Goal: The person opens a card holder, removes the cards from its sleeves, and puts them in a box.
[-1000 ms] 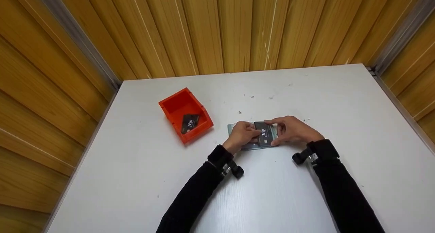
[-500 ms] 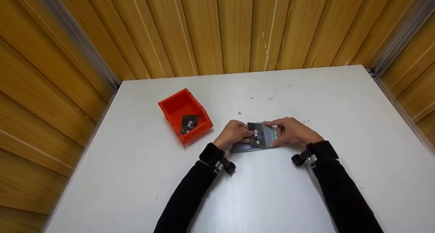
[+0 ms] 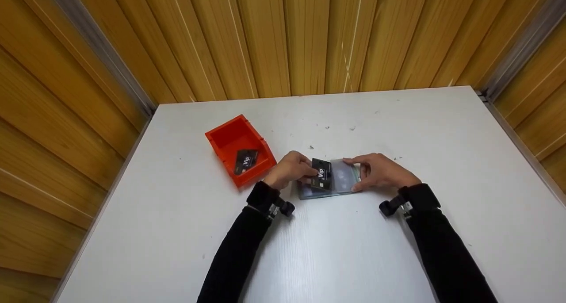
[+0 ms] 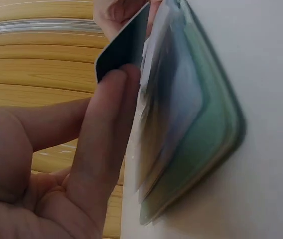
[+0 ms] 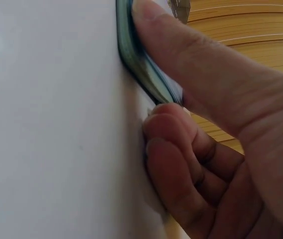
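Note:
My left hand [image 3: 288, 169] pinches a black card marked "Vip" [image 3: 322, 179] between thumb and fingers. In the left wrist view the card [image 4: 124, 47] stands tilted beside the clear sleeves [image 4: 179, 94] of a teal card holder [image 4: 211, 104]. That card holder [image 3: 345, 179] lies open on the white table, with the card over its left part. My right hand [image 3: 385, 171] grips the holder's right edge. In the right wrist view its thumb [image 5: 181, 50] presses on the holder [image 5: 141, 67], the other fingers curled at the corner.
An orange-red plastic bin [image 3: 254, 178] stands left of my left hand, close to it. Black "Vip" cards [image 3: 246, 161] lie inside; how many is unclear. The white table [image 3: 177, 214] is bounded by wood-patterned walls [image 3: 305, 42] at the back and sides.
My left hand has moved left with the black card, away from the right part of the holder, uncovering a clear sleeve there. The right hand has stayed nearly still on the holder's edge.

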A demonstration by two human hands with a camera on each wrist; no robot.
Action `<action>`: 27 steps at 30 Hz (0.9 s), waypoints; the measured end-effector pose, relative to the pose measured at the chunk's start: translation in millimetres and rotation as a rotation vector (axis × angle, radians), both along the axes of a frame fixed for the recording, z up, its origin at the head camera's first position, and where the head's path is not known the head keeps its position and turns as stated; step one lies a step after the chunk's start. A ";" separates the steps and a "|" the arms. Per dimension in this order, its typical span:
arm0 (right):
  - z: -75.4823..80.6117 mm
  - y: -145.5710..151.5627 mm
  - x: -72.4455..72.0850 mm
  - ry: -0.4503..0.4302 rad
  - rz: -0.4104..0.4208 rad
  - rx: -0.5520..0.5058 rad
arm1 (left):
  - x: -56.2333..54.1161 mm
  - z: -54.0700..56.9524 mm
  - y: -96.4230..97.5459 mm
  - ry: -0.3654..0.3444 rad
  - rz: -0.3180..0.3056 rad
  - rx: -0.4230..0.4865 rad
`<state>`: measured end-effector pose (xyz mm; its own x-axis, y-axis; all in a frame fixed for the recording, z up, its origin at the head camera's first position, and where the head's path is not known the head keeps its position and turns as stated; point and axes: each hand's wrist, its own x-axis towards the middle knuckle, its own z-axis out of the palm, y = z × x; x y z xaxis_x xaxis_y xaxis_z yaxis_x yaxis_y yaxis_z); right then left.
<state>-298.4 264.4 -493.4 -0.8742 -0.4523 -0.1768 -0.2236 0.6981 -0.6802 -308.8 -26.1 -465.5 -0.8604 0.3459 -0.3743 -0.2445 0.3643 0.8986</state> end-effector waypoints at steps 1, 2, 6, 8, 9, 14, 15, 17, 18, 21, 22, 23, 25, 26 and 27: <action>0.0 -0.6 0.2 -0.004 -0.003 -0.003 | -1.2 4.8 -6.4 0.021 0.000 0.002; 0.0 -1.0 0.4 -0.008 -0.005 -0.003 | -2.4 10.2 -14.3 0.038 0.016 0.006; -0.2 -3.2 0.0 -0.007 -0.008 0.000 | -8.4 34.3 -52.3 0.149 0.179 0.026; -0.1 -4.1 -0.4 -0.006 -0.009 0.003 | -11.0 43.3 -70.3 0.195 0.281 0.044; -0.1 -4.9 -0.6 -0.006 -0.009 0.002 | -12.4 46.7 -78.5 0.227 0.325 0.043; -0.6 -7.2 -0.8 -0.010 -0.012 -0.002 | -19.4 50.4 -112.6 0.360 0.553 0.025; -0.6 -7.3 -0.8 -0.007 -0.010 -0.001 | -20.9 49.3 -118.5 0.382 0.594 0.010; -0.5 -7.3 -0.6 -0.001 -0.002 0.000 | -23.6 46.3 -129.3 0.415 0.653 -0.036; -0.3 -7.3 -0.4 0.003 0.002 0.000 | -24.7 45.0 -134.0 0.428 0.673 -0.067; -0.4 -6.7 0.0 0.011 0.011 -0.002 | -27.1 41.7 -144.4 0.456 0.701 -0.149; -0.4 -6.3 0.2 0.015 0.012 -0.001 | -27.5 40.9 -146.8 0.461 0.700 -0.180; -0.4 -6.2 0.3 0.017 0.012 0.001 | -27.9 40.3 -148.5 0.466 0.698 -0.199; -0.4 -5.8 0.3 0.019 0.011 0.005 | -28.5 39.1 -150.1 0.473 0.691 -0.230; -0.3 -5.7 0.4 0.020 0.009 0.006 | -28.6 38.7 -150.4 0.474 0.686 -0.242; -0.3 -5.7 0.4 0.020 0.009 0.007 | -28.8 38.2 -150.5 0.477 0.682 -0.256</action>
